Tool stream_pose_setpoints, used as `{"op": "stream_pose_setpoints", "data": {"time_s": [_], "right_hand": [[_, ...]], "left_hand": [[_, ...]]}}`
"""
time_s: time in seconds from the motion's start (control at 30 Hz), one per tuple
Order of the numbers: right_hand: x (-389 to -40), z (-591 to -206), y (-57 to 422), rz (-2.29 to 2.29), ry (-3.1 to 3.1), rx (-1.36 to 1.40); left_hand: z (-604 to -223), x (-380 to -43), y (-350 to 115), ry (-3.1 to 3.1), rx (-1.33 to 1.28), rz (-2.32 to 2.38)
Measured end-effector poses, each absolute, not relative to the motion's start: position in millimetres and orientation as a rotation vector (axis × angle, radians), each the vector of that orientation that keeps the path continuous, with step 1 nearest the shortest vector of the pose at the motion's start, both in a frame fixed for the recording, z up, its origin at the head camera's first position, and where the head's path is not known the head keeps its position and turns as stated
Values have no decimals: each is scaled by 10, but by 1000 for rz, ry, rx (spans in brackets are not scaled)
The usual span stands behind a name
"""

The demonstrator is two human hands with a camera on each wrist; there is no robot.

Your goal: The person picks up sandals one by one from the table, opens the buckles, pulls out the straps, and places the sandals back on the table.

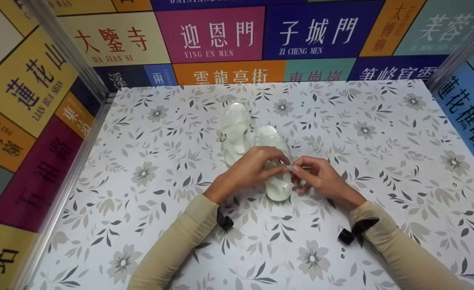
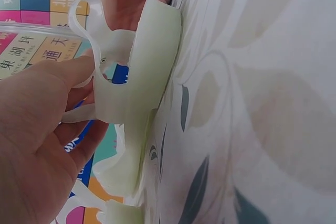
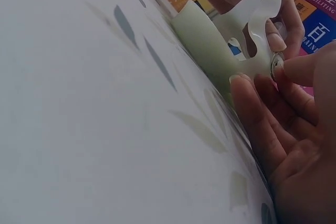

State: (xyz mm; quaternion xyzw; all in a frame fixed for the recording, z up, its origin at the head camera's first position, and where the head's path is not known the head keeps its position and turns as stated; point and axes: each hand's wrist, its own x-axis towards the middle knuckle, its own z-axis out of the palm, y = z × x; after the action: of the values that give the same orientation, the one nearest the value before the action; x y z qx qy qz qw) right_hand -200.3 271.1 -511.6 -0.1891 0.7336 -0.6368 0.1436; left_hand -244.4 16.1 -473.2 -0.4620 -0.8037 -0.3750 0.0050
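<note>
Two pale green, translucent jelly sandals lie on the table in the head view. The right-hand sandal (image 1: pixel 279 191) is between my hands, its heel toward me. My left hand (image 1: pixel 255 165) reaches over it and pinches its thin strap (image 2: pixel 80 113) between thumb and fingers. From the right side, my right hand (image 1: pixel 319 175) pinches the small round metal buckle (image 3: pixel 275 66) at the side of that sandal. Its other fingertips rest close to the sandal's side in the right wrist view. The second sandal (image 1: pixel 235 117) lies to the left and farther off, partly behind my left hand.
The table (image 1: pixel 148 209) has a white cover with grey flowers and leaves. Colourful panels with printed characters (image 1: pixel 217 36) rise behind it and along both sides. A black wrist strap (image 1: pixel 224 221) sits at each cuff.
</note>
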Motion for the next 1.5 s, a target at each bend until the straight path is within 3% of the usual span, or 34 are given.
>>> {"op": "stream_pose_setpoints", "data": {"time_s": [1.5], "right_hand": [[-2008, -5119, 2726, -1841, 2094, -607]], "left_hand": [[-4728, -2410, 188, -2533, -1406, -1180]]}}
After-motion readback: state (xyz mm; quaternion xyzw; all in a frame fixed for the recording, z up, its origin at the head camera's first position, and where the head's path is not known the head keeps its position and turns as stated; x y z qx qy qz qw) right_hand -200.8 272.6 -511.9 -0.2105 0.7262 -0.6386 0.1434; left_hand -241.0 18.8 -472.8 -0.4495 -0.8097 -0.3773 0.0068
